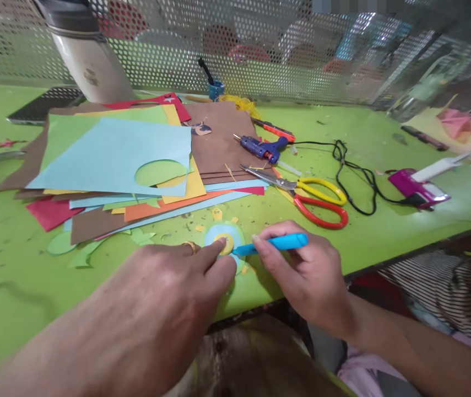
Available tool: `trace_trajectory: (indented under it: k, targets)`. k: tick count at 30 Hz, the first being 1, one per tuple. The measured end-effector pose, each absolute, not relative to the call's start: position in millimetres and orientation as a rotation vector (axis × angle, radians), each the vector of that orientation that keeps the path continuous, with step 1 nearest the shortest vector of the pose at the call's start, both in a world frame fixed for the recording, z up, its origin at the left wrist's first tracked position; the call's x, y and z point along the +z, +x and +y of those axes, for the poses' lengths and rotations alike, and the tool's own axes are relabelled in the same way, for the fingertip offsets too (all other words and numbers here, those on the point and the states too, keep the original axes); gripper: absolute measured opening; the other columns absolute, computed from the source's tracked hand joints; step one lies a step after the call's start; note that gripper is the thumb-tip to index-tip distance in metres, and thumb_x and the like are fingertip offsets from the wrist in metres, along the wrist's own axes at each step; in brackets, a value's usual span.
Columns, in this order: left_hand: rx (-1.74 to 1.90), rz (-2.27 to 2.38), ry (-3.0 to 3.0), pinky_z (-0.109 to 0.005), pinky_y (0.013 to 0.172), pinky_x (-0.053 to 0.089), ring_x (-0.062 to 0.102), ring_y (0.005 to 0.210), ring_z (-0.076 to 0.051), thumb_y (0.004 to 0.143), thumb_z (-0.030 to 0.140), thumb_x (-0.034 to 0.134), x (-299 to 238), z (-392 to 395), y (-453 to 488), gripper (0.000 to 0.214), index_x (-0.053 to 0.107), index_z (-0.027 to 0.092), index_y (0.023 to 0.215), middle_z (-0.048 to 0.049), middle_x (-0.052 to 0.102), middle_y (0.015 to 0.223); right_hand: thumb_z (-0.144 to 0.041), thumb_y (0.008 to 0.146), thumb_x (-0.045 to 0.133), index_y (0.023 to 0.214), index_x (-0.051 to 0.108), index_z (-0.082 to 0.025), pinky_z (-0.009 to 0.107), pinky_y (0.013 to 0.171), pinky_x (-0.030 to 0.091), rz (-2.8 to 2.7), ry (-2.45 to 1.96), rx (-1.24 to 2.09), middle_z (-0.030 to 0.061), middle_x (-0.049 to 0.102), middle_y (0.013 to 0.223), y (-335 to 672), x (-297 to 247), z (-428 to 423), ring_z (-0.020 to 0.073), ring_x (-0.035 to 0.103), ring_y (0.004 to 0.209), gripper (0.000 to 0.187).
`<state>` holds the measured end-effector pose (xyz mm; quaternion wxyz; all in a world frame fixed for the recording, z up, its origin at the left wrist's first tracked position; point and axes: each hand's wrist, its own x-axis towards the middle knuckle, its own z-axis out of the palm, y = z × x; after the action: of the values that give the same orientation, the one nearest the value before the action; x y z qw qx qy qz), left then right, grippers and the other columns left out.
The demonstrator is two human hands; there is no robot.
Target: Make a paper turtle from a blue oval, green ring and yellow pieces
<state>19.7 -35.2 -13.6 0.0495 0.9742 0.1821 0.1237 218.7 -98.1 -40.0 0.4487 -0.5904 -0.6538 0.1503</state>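
A small layered paper cutout (211,236), with green and light blue rounds and orange pieces around its edge, lies flat near the table's front. At its middle is a yellow paper disc (227,243). The index finger of my left hand (173,292) presses on the disc, with the thumb close beside it, holding the cutout against the table; the other fingers are partly hidden. My right hand (309,270) is closed round a bright blue pen (282,243), between thumb and fingers. The pen slants left, its tip at the disc's right edge.
Coloured paper sheets (107,149) are piled behind my left hand. Scissors (301,190) and a blue glue gun (262,148) lie behind my right hand, near a black cord (355,165). A bottle (90,60) stands far left before the perforated metal panel (169,49). Paper scraps (90,248) lie around.
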Motion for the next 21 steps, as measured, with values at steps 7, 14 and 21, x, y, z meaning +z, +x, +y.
trace_trajectory:
  k: [7,14,21]
  targets:
    - [0.273,0.563,3.128,-0.029,0.043,0.019,0.036,0.038,-0.014,0.083,0.002,0.024,4,-30,21,0.042,0.053,0.012,0.112,0.0054,0.047,0.05,-0.022,0.09,0.062,0.086,0.065,-0.019,0.023,0.066,0.05,-1.664,-1.407,0.421,-0.0002,0.069,0.078,221,-38,-101,0.0131,0.065,0.07,0.006]
    - [-0.052,0.722,3.197,-0.026,0.045,0.025,0.047,0.04,-0.017,0.085,0.004,0.031,11,-27,26,0.047,0.059,0.015,0.121,0.0037,0.054,0.049,-0.015,0.087,0.061,0.094,0.064,-0.016,0.027,0.064,0.049,-1.793,-1.266,0.459,0.0013,0.062,0.077,218,-37,-117,0.0138,0.059,0.067,0.008]
    - [-0.154,0.719,3.165,-0.032,0.043,0.019,0.058,0.046,-0.024,0.079,0.005,0.039,15,-21,26,0.05,0.062,0.02,0.12,-0.0023,0.063,0.056,-0.015,0.09,0.056,0.106,0.061,-0.014,0.034,0.068,0.05,-1.977,-1.135,0.325,0.0065,0.062,0.082,211,-45,-113,0.0182,0.056,0.074,0.016]
